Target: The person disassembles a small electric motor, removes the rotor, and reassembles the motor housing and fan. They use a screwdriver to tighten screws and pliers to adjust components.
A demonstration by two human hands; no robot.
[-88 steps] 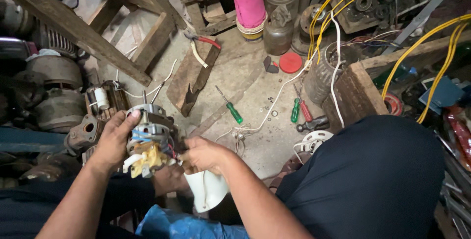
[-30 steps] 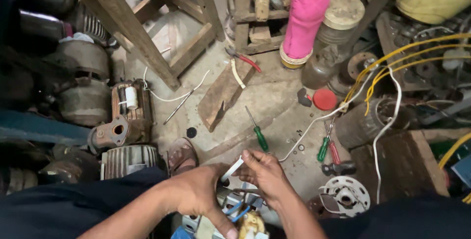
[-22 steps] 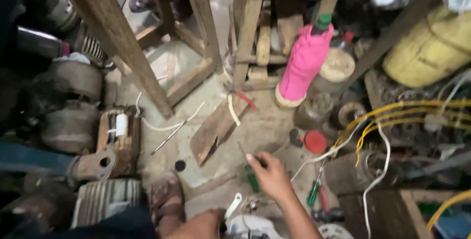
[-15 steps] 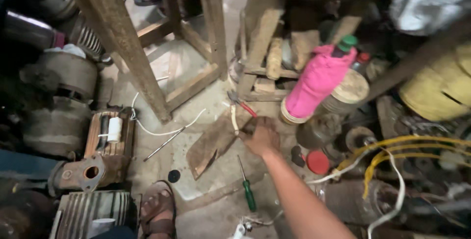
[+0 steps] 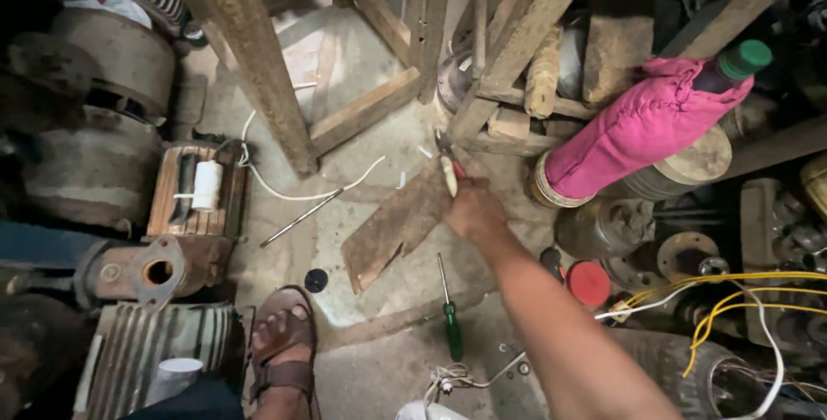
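I have my right hand (image 5: 472,211) stretched out over the dusty concrete floor (image 5: 379,127), fingers closed around the pale-handled pliers (image 5: 448,170) at the top edge of a flat, rusty wooden board (image 5: 392,224). One green-handled screwdriver (image 5: 450,317) lies just below. My left hand is out of view.

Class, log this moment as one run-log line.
right hand: grips pliers | pliers: over wooden board | green screwdriver: on floor | left hand: unseen
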